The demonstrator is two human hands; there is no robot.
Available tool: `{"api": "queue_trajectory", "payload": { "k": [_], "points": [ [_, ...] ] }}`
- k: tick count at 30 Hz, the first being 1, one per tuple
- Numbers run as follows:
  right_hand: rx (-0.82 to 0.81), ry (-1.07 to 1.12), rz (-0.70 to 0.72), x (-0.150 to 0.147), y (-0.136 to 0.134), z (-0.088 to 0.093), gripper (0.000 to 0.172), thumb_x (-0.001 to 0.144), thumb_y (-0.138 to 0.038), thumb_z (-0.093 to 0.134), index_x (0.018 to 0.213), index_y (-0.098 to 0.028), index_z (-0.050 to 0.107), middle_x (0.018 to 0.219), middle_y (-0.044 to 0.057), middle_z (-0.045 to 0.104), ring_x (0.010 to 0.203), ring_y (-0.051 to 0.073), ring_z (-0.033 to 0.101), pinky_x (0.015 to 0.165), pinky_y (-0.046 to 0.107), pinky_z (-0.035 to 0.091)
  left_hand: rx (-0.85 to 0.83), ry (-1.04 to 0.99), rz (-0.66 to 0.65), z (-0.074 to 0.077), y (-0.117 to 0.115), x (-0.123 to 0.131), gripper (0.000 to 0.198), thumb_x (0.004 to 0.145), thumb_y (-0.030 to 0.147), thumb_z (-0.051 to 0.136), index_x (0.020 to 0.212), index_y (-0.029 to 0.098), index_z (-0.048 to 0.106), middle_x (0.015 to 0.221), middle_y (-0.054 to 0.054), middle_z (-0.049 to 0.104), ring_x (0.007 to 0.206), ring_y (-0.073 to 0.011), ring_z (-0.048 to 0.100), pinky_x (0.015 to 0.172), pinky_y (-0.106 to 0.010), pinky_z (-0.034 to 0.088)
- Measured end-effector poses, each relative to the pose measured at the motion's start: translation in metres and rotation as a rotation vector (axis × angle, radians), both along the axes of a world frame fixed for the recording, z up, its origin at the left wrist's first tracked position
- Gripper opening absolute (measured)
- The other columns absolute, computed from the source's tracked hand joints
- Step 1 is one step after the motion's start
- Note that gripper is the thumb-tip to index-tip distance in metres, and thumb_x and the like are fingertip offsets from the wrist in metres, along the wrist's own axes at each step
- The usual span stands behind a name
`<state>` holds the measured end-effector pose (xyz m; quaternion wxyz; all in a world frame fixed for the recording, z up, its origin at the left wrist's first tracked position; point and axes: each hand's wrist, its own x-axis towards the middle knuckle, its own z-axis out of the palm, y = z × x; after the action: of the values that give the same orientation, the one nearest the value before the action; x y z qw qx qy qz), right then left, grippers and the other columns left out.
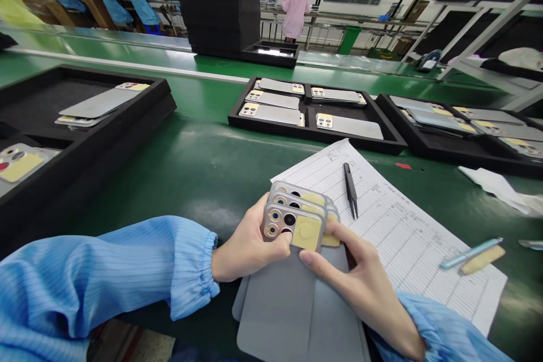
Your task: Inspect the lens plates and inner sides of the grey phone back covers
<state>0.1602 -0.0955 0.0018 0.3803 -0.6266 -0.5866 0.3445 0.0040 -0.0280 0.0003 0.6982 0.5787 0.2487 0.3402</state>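
Between my two hands is a fanned stack of grey phone back covers (278,300), each with camera rings and a yellow patch at its top end. My left hand (254,243) grips the stack from the left, its thumb pressed beside the camera rings of the front cover. On the other side, my right hand (360,277) holds the covers by their right edge, thumb on the front and fingers behind. Black tweezers (350,189) lie on a printed sheet (394,226) just beyond my right hand.
Black trays (314,130) with more covers stand ahead; another tray (424,147) is at right, and a large one (139,124) at left. A pen (470,253) lies on the sheet. A tall stack of black trays (216,5) rises behind. People in work coats are in the background.
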Motion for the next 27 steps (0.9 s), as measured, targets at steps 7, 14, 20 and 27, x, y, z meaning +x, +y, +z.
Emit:
{"api": "queue_trajectory", "payload": {
  "k": [7,14,20,27],
  "points": [
    [0.004,-0.014,-0.012,-0.0002,-0.0003,0.0021,0.017,0.071,-0.032,0.063,0.083,-0.021,0.057,0.086,0.0,0.066,0.08,0.018,0.061,0.066,0.024,0.048,-0.004,0.002,0.0,-0.0014,-0.0006,-0.0006,0.038,0.073,0.007,0.049,0.11,0.014,0.039,0.109,-0.007,0.058,0.101,-0.0189,0.056,0.087,-0.028,0.045],
    [0.003,0.012,-0.007,0.0003,-0.0004,0.0019,0.017,0.071,-0.031,0.063,0.083,-0.02,0.057,0.086,0.0,0.065,0.08,0.018,0.061,0.067,0.025,0.048,-0.015,-0.019,-0.003,-0.0018,0.0005,0.0002,0.037,0.074,0.008,0.048,0.11,0.014,0.039,0.109,-0.008,0.058,0.102,-0.0193,0.056,0.088,-0.029,0.045],
    [0.009,0.003,-0.005,0.0011,-0.0005,0.0013,0.018,0.071,-0.03,0.063,0.084,-0.021,0.057,0.087,0.0,0.065,0.081,0.018,0.06,0.068,0.025,0.047,-0.015,-0.03,-0.009,-0.002,-0.0003,0.0004,0.038,0.075,0.007,0.048,0.11,0.015,0.039,0.11,-0.008,0.057,0.103,-0.0193,0.055,0.089,-0.029,0.045],
    [0.007,0.008,-0.007,0.0014,-0.001,0.0001,0.018,0.071,-0.031,0.063,0.084,-0.021,0.056,0.087,0.0,0.065,0.081,0.017,0.06,0.068,0.024,0.047,-0.013,-0.053,-0.017,-0.0032,-0.0008,-0.0002,0.036,0.075,0.008,0.048,0.11,0.015,0.039,0.11,-0.008,0.058,0.103,-0.0185,0.055,0.089,-0.028,0.045]
  ]
}}
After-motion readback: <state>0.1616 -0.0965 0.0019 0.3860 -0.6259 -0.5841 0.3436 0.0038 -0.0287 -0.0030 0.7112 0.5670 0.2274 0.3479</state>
